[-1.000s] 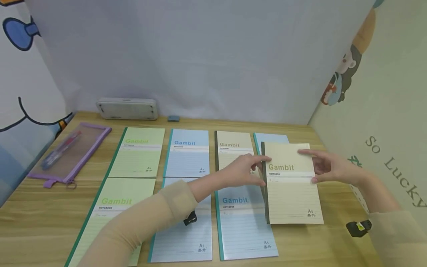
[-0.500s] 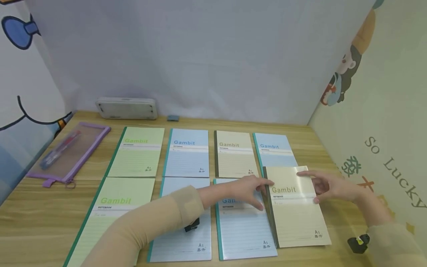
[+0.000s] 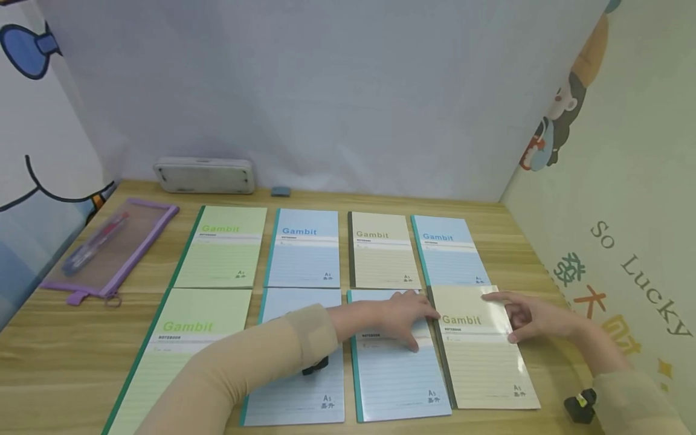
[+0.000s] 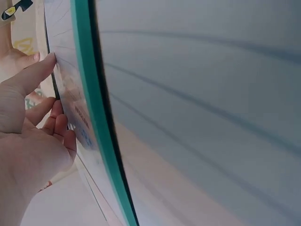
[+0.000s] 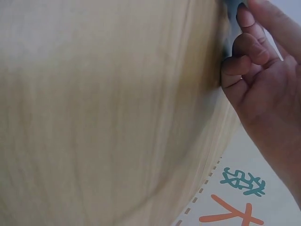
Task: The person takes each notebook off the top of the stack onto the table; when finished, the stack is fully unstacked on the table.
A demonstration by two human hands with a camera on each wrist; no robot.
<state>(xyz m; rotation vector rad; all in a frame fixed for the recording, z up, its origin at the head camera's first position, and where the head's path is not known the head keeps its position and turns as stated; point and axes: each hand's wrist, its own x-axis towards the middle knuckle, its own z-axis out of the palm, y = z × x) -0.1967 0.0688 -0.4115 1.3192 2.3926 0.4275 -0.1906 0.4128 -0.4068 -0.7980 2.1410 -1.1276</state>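
A cream notebook (image 3: 484, 368) with a dark spine lies at the front right, its top edge close to the blue notebook (image 3: 448, 248) behind it. My right hand (image 3: 544, 317) holds its right edge, index finger and thumb on the cover and the other fingers curled at the side. In the right wrist view these curled fingers (image 5: 249, 52) show beside the wood tabletop. My left hand (image 3: 394, 317) lies over another blue notebook (image 3: 402, 386), fingers loosely spread, one fingertip at the cream notebook's dark spine.
Two green notebooks (image 3: 228, 260), more blue ones (image 3: 304, 254) and a second cream notebook (image 3: 383, 260) lie in two rows. A purple-edged mesh pouch (image 3: 130, 241) with pens lies left. A pencil case (image 3: 205, 176) and small grey-blue block (image 3: 280, 191) stand behind, before a curtain.
The cream notebook has come down and toward the front from above the blue notebooks and now lies flat in the front row. My left fingers have loosened at its spine; both hands have lowered.
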